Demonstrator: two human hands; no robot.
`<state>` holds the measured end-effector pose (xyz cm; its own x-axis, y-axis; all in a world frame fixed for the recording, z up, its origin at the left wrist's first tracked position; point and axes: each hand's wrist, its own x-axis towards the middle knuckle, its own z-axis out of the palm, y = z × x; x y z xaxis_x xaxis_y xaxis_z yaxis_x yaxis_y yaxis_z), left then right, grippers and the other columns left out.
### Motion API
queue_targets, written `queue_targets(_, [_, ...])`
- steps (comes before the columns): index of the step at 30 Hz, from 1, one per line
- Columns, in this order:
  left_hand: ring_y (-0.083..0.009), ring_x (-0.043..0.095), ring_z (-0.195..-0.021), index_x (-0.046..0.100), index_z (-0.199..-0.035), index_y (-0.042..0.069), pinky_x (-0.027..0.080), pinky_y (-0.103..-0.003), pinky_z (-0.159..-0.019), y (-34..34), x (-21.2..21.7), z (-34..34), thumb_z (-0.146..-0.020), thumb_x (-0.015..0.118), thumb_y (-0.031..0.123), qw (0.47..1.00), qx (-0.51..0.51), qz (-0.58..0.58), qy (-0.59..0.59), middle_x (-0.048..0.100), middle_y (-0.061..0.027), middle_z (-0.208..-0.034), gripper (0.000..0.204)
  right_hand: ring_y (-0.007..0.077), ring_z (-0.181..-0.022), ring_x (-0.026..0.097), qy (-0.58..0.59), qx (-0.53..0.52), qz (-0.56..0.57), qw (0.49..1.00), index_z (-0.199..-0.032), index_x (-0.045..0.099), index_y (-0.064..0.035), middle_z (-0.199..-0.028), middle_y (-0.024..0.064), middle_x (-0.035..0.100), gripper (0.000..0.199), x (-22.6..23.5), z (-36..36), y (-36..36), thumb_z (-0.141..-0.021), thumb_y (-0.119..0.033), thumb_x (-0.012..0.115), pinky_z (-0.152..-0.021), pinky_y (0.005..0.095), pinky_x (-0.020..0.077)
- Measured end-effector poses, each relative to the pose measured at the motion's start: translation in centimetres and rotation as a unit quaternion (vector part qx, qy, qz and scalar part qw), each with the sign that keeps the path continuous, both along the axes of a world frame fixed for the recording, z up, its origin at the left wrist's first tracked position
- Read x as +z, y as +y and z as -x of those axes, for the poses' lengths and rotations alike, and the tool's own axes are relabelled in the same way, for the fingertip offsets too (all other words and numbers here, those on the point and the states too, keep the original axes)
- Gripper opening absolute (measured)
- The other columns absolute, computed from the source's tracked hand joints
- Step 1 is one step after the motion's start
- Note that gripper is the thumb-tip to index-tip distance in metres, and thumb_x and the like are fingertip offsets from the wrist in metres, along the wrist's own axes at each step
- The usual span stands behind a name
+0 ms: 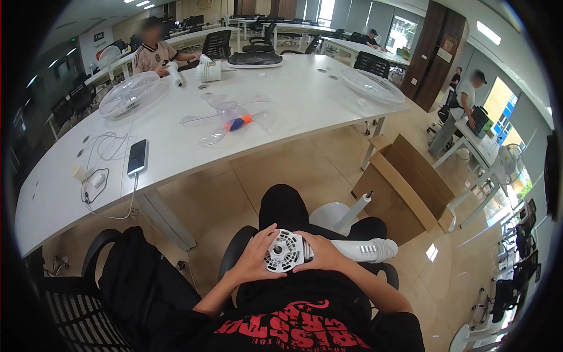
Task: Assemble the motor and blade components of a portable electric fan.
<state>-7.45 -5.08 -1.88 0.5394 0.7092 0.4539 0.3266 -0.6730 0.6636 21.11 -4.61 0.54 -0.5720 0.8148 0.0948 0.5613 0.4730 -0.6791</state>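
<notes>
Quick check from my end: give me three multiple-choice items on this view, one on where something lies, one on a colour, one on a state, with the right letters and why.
1. Where does the clear fan blade lie?
A. on the white table
B. on the floor
C. in the cardboard box

2. What colour is the fan motor unit?
A. black
B. white
C. orange

3. How is the motor unit held?
A. by the left hand alone
B. by no hand
C. by both, with the right hand too

Answers:
1 A, the blade rests flat on the tabletop.
2 B, its round vented face and neck are white.
3 C, one hand grips each side, over the lap.
</notes>
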Motion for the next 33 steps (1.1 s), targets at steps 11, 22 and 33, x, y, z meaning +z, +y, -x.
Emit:
queue_targets(11, [-0.0406,0.047,-0.149,0.046,-0.159,0.002,0.037,-0.049,-0.124,20.8,8.7,8.8,-0.089,0.086,0.036,0.953,0.246,-0.169,0.051,0.05,-0.0229,-0.161,0.088,0.0387,-0.12,0.069,0.022,0.003,-0.007,1.0,-0.147,0.051,-0.0075,-0.129,0.0188,0.071,0.101,-0.7,-0.4,1.4,-0.07,-0.053,0.096,-0.101,0.0445,0.0536])
queue_targets(22, [-0.0506,0.054,-0.139,0.038,-0.164,0.001,0.046,-0.054,-0.114,43.8,6.5,14.2,-0.082,0.083,0.044,0.918,0.265,0.025,0.294,0.051,-0.0349,-0.155,0.103,0.0405,-0.123,0.066,0.015,-0.005,-0.008,1.0,-0.153,0.045,-0.0079,-0.135,0.0203,0.067,0.111,-1.5,-0.9,0.7,-0.068,-0.061,0.093,-0.103,0.0459,0.0518])
queue_targets(33, [-0.024,0.06,-0.089,0.059,-0.142,-0.009,0.05,-0.04,-0.079,42.8,7.7,18.5,-0.097,0.068,0.066,0.905,0.32,0.275,-0.042,0.065,-0.0136,-0.104,0.088,0.0404,-0.12,0.067,0.027,0.001,-0.007,1.0,-0.152,0.048,-0.009,-0.131,0.0203,0.07,0.109,-1.5,-0.2,1.4,-0.067,-0.06,0.094,-0.101,0.0465,0.0525])
